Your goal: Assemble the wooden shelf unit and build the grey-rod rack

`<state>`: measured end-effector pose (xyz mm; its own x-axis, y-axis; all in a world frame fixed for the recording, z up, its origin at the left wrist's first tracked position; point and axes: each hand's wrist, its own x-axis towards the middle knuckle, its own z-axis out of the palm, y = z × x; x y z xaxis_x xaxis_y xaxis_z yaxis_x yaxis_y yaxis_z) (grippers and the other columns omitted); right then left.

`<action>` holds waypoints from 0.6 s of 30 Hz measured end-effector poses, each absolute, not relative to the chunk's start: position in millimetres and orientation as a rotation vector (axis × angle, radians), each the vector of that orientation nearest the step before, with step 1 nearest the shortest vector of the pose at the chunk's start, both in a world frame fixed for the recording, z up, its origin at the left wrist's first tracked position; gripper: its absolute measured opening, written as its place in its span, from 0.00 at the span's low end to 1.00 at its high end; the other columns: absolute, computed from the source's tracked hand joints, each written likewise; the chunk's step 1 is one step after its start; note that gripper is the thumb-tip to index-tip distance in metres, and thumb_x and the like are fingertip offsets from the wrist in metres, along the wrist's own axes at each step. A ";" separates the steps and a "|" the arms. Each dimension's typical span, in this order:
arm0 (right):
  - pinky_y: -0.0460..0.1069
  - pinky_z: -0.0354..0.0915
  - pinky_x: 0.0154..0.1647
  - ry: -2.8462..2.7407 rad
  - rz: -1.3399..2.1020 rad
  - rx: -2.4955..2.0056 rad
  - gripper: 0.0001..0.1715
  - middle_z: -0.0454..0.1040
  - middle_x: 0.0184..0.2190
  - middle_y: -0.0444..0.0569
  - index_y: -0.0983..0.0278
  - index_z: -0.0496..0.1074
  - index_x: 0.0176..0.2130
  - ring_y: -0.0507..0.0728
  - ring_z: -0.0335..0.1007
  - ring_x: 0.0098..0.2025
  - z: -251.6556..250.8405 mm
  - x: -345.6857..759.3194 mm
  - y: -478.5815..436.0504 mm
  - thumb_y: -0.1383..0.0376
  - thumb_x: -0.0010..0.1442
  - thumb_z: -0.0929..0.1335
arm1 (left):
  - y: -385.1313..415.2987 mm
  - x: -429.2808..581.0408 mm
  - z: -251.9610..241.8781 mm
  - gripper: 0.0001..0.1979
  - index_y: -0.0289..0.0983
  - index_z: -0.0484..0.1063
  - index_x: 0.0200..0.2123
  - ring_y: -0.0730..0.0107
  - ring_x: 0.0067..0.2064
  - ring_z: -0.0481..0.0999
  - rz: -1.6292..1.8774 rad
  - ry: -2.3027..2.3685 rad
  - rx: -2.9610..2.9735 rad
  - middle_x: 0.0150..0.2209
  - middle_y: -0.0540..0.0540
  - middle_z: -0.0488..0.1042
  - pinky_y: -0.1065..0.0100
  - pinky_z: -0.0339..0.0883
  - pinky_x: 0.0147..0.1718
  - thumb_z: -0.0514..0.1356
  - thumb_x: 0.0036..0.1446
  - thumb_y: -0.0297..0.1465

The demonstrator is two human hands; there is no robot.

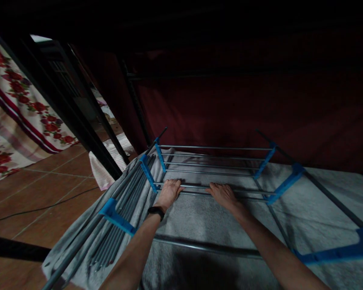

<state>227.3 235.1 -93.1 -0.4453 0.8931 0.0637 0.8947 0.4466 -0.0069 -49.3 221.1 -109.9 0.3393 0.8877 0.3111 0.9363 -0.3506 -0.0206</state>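
Observation:
A rack frame of thin metal rods (211, 164) and blue plastic brackets (282, 189) lies on a grey blanket (196, 219). My left hand (169, 191), with a dark band on its wrist, is closed over the left part of a pair of crossing rods. Further right, my right hand (223, 194) wraps the same pair near its middle. Nearer to me, a single thicker rod (205, 245) runs beneath my forearms. Loose grey tubes (124, 219) lie in a bundle on the blanket, left of my left arm.
Dark metal posts (75, 117) rise at the left, and a dark red cloth (230, 108) hangs behind. A floral blanket (21, 104) hangs at far left. A cable (45, 208) crosses the tiled floor (60, 183); a pale cloth (103, 165) hangs by a post.

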 end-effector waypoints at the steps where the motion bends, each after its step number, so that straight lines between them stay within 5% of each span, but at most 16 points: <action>1: 0.50 0.63 0.42 -2.620 -0.033 -1.632 0.21 0.80 0.42 0.54 0.61 0.70 0.44 0.59 0.77 0.45 -92.5 227.2 235.0 0.52 0.71 0.56 | 220.7 -49.1 -108.7 0.12 0.37 0.70 0.39 0.59 0.43 0.73 -0.356 -1.673 -2.409 0.39 0.42 0.76 0.60 0.61 0.43 0.51 0.67 0.36; 6: 0.50 0.63 0.44 -2.645 0.040 -1.669 0.22 0.79 0.44 0.54 0.60 0.70 0.45 0.59 0.76 0.47 -89.1 226.5 235.8 0.52 0.70 0.56 | 219.9 -43.5 -100.7 0.07 0.37 0.71 0.40 0.57 0.45 0.73 -0.287 -1.806 -2.408 0.40 0.40 0.77 0.60 0.60 0.45 0.53 0.64 0.28; 18: 0.51 0.62 0.45 -2.615 0.062 -1.666 0.22 0.79 0.44 0.55 0.61 0.70 0.46 0.59 0.76 0.47 -86.3 225.6 233.9 0.51 0.70 0.56 | 221.1 -38.0 -95.4 0.08 0.36 0.73 0.39 0.57 0.45 0.74 -0.224 -1.910 -2.359 0.38 0.40 0.77 0.59 0.60 0.47 0.53 0.62 0.28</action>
<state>225.6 233.9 -86.3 -0.4220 0.9065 0.0127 0.9049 0.4221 -0.0555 -38.0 221.1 -95.4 0.2036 0.9632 0.1754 0.9777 -0.2095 0.0158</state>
